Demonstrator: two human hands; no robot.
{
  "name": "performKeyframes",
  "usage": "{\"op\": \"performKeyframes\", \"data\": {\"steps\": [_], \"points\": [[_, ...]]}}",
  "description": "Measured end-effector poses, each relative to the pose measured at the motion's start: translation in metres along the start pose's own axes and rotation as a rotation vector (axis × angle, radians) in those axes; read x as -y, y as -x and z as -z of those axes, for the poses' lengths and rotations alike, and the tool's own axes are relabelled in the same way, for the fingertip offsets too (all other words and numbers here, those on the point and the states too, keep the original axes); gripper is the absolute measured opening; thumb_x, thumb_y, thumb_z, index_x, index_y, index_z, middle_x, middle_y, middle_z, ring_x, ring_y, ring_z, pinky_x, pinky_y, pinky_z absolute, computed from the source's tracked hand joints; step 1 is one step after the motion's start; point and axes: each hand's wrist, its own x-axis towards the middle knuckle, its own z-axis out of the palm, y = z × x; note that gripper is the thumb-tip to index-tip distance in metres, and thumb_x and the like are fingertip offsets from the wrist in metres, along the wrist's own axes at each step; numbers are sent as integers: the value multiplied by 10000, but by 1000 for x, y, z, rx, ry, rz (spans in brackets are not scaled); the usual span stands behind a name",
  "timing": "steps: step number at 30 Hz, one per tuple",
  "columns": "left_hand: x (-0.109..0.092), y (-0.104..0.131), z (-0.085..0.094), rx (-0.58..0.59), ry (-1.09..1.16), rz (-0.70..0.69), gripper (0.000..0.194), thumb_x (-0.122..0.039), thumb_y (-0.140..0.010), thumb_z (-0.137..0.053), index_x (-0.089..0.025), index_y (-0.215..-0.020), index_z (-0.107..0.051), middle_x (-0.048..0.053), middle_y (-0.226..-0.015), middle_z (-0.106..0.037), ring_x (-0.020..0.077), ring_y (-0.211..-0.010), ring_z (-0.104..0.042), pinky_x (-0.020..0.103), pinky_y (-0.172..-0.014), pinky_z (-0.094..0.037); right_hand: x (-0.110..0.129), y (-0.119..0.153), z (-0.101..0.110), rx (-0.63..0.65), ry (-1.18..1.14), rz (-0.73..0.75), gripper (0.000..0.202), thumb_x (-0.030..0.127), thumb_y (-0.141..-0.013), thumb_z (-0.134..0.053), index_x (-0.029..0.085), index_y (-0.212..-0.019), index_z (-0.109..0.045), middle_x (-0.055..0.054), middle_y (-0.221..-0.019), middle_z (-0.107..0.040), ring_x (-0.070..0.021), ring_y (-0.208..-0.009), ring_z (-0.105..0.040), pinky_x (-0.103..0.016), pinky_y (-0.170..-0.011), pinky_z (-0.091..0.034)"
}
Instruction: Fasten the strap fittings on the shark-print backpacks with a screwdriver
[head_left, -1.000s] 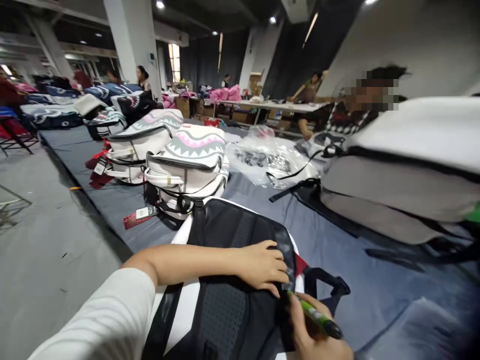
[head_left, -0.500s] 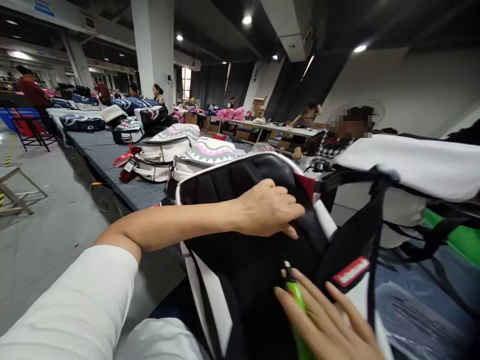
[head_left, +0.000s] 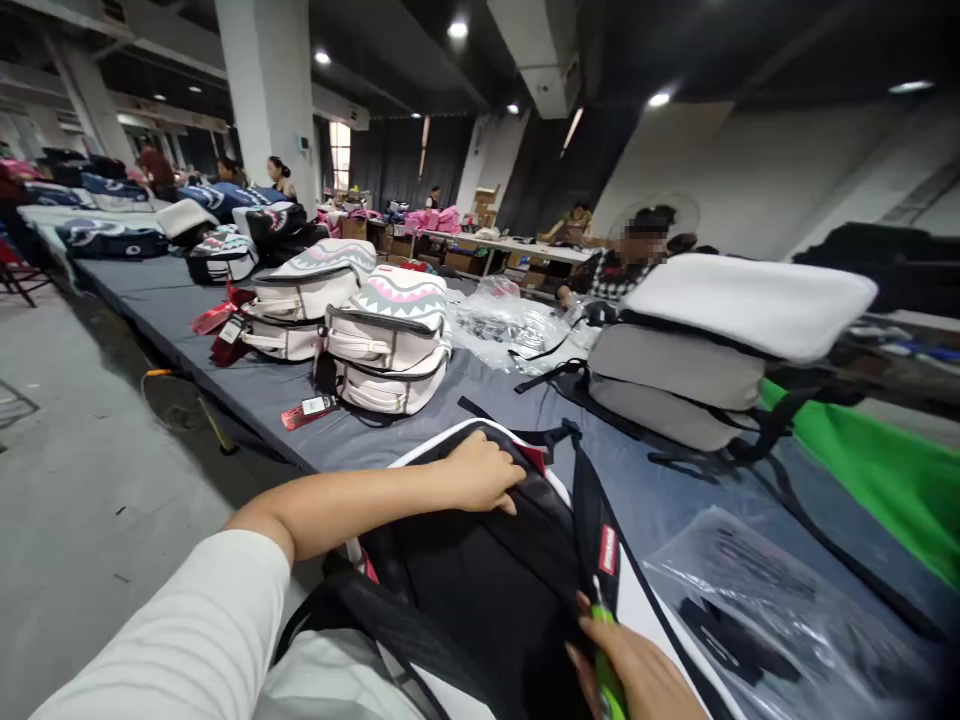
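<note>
A black-and-white backpack [head_left: 480, 570] lies tilted at the near table edge, its black padded back facing me. My left hand [head_left: 484, 474] is closed on the upper part of that panel, its fingertips hidden against the black material. At the bag's lower right, my right hand [head_left: 645, 668] holds a green-handled tool [head_left: 609, 680] with a thin pale tip; its exact kind is unclear. Just beside that tip runs a black shoulder strap [head_left: 592, 500] bearing a red label [head_left: 608, 550].
Pale backpacks with a shark-mouth pattern [head_left: 394, 340] stand on the grey-covered table [head_left: 480, 385]. To the right are a stack of grey and white bags [head_left: 675, 375], green material [head_left: 877, 470] and a clear plastic bag [head_left: 795, 590]. A co-worker [head_left: 622, 265] sits across the table.
The backpack has been lowered and tipped back, with my left hand on it. My right hand has closed more around the green tool, and the view has shifted right.
</note>
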Motion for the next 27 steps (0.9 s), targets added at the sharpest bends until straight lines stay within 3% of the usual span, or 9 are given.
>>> {"op": "performKeyframes", "data": {"steps": [4, 6, 8, 10, 12, 15, 18, 23, 27], "points": [[1, 20, 15, -18, 65, -137, 272, -404, -903, -611, -152, -997, -644, 69, -954, -700, 227, -902, -644, 351, -717, -439, 16, -63, -36, -282, -100, -237, 370, 143, -888, -622, 158, -1251, -548, -156, -1186, -673, -280, -1044, -673, -425, -868, -566], [4, 31, 21, -11, 139, -149, 245, -389, -930, -566, -169, -1002, -645, 50, -936, -701, 203, -874, -636, 335, -719, -453, 15, -88, -53, -357, -154, -254, 371, 112, -886, -616, 178, -1243, -539, -121, -1094, -699, -254, -972, -686, -415, -828, -569], [10, 37, 29, -86, 195, -108, 191, -308, -960, -509, -184, -1004, -647, 51, -1001, -697, 190, -944, -621, 322, -797, -465, 14, -100, -64, -386, -196, -239, 369, 77, -881, -604, 185, -1228, -541, -88, -1003, -705, -229, -896, -685, -400, -795, -562], [18, 32, 37, -208, 197, -16, 218, -252, -944, -528, -197, -1132, -625, 79, -1229, -637, 220, -1176, -540, 352, -969, -425, 14, -100, -70, -395, -222, -228, 385, 45, -872, -596, 182, -1228, -540, -85, -995, -699, -224, -895, -674, -403, -804, -548], [26, 15, 41, -200, 190, 65, 530, -307, -878, -644, -215, -1374, -481, 111, -1460, -474, 279, -1364, -380, 418, -1083, -347, 16, -95, -71, -399, -236, -234, 397, 32, -867, -594, 181, -1231, -541, -100, -1044, -689, -237, -945, -664, -422, -833, -536], [36, -22, 36, 122, 184, 93, 984, -465, -744, -770, -213, -1529, -234, 153, -1489, -439, 324, -1343, -405, 460, -1048, -367, 26, -87, -65, -394, -287, -327, 360, 47, -869, -595, 184, -1200, -556, -101, -1015, -674, -242, -935, -654, -430, -818, -532], [37, -50, 20, 300, 68, 91, 1048, -506, -707, -781, -216, -1536, -211, 157, -1404, -521, 335, -1226, -509, 459, -987, -387, 41, -82, -53, -347, -385, -405, 313, 49, -869, -583, 196, -1146, -574, -78, -929, -669, -222, -859, -656, -416, -782, -544], [26, -48, 8, 162, -33, -87, 1088, -494, -765, -719, -95, -1552, -82, 198, -1504, -412, 314, -1310, -432, 437, -1056, -312, 41, -74, -41, -274, -423, -457, 340, 70, -866, -588, 238, -1161, -566, -70, -1021, -712, -232, -950, -684, -450, -885, -550], [15, -31, 15, 92, -128, -109, 1264, -641, -700, -713, -62, -1554, 18, 228, -1600, -213, 371, -1436, -230, 575, -1148, -139, 33, -66, -39, -300, -538, -672, 308, 168, -897, -569, 246, -1194, -544, -53, -999, -733, -232, -932, -706, -423, -875, -561]]}}
